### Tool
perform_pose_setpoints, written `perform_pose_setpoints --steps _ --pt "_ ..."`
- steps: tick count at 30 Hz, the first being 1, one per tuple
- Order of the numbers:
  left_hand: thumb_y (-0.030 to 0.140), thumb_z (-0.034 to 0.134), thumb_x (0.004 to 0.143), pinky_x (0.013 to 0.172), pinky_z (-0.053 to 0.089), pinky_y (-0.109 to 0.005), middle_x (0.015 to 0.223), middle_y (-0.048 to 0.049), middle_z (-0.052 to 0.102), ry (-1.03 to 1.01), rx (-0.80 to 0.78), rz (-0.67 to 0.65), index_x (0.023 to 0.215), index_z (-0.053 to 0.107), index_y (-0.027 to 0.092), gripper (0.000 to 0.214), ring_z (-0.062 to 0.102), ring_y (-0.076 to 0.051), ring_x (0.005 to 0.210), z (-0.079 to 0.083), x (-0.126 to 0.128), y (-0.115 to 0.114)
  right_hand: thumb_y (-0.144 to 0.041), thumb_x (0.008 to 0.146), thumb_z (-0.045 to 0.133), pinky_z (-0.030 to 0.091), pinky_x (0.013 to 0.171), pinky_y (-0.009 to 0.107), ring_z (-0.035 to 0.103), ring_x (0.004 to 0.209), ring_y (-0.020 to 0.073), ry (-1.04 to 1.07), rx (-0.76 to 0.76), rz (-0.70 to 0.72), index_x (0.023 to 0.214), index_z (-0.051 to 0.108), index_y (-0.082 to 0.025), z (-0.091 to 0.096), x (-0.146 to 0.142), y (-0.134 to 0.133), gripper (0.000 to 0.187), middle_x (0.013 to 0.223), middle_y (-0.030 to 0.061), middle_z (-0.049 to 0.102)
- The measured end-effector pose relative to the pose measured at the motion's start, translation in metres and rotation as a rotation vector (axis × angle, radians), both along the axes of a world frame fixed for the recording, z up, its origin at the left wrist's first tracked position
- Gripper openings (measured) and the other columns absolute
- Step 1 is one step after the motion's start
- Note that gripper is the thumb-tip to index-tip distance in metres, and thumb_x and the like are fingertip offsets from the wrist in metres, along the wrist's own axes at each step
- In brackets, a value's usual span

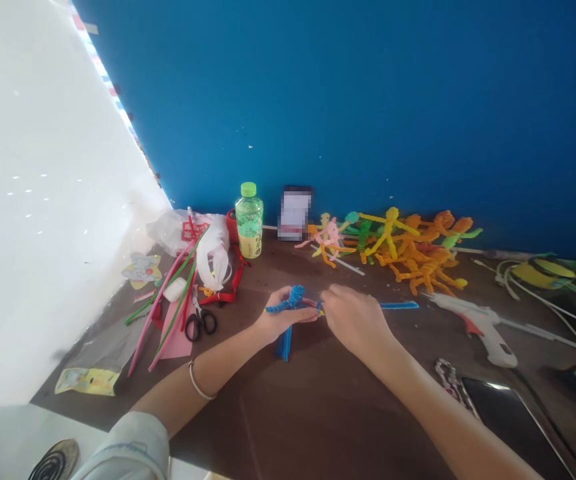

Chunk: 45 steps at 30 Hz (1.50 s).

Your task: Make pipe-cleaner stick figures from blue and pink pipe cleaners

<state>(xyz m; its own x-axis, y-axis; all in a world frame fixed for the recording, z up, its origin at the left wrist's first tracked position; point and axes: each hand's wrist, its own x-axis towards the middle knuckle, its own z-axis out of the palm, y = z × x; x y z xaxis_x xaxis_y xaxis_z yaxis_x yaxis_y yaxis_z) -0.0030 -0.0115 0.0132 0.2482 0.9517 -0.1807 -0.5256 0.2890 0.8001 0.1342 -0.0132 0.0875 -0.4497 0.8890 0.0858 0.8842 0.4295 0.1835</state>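
Note:
My left hand is closed around a blue pipe-cleaner figure with a coiled head, one arm sticking out left and legs hanging down toward the brown table. My right hand is closed in a pinch on the figure's other arm, a blue pipe cleaner strand that runs out to the right above the table. The two hands meet at the middle of the figure. A thin bracelet sits on my left wrist.
A heap of orange, yellow, green and pink pipe-cleaner figures lies at the back. A green-capped bottle, plastic bags, loose pipe cleaners and black scissors are left. A white glue gun and a phone lie right.

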Motion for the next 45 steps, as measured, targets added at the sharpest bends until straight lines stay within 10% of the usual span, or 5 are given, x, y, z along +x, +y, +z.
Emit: perform_pose_setpoints --steps 17,27,34,45 --pt "0.021 0.077 0.055 0.086 0.048 -0.04 0.072 -0.0033 0.066 -0.063 -0.035 0.244 0.073 0.05 0.014 0.033 0.065 -0.02 0.078 -0.002 0.0 0.002 -0.024 0.081 0.045 0.042 0.059 0.024 0.06 0.066 0.0155 0.677 0.068 -0.028 0.078 0.062 -0.02 -0.031 -0.006 -0.017 0.018 0.074 0.0032 0.065" --pt "0.01 0.072 0.058 0.078 0.051 -0.03 0.066 0.0028 0.061 -0.201 -0.217 0.135 0.074 0.046 0.018 0.032 0.065 -0.015 0.072 -0.002 -0.005 0.006 -0.031 0.079 0.05 0.049 0.065 0.029 0.062 0.069 0.0177 0.965 -0.12 -0.017 0.074 0.064 -0.02 -0.041 0.012 -0.01 0.019 0.076 0.004 0.067" --pt "0.012 0.074 0.055 0.079 0.05 -0.034 0.066 0.0001 0.063 -0.129 -0.209 -0.036 0.077 0.052 0.015 0.032 0.064 -0.015 0.065 0.003 -0.01 0.005 -0.03 0.08 0.05 0.048 0.063 0.027 0.062 0.072 0.0174 0.86 -0.197 0.033 0.076 0.065 -0.022 -0.026 0.026 -0.001 0.018 0.08 0.0038 0.067" --pt "0.022 0.08 0.048 0.072 0.052 -0.042 0.061 -0.0011 0.061 0.059 -0.003 -0.056 0.071 0.047 0.013 0.041 0.064 -0.02 0.064 0.001 -0.002 0.002 -0.02 0.083 0.045 0.034 0.06 0.028 0.054 0.066 0.0158 0.135 -0.035 0.203 0.076 0.061 -0.019 -0.007 0.036 0.009 0.018 0.077 0.0042 0.061"
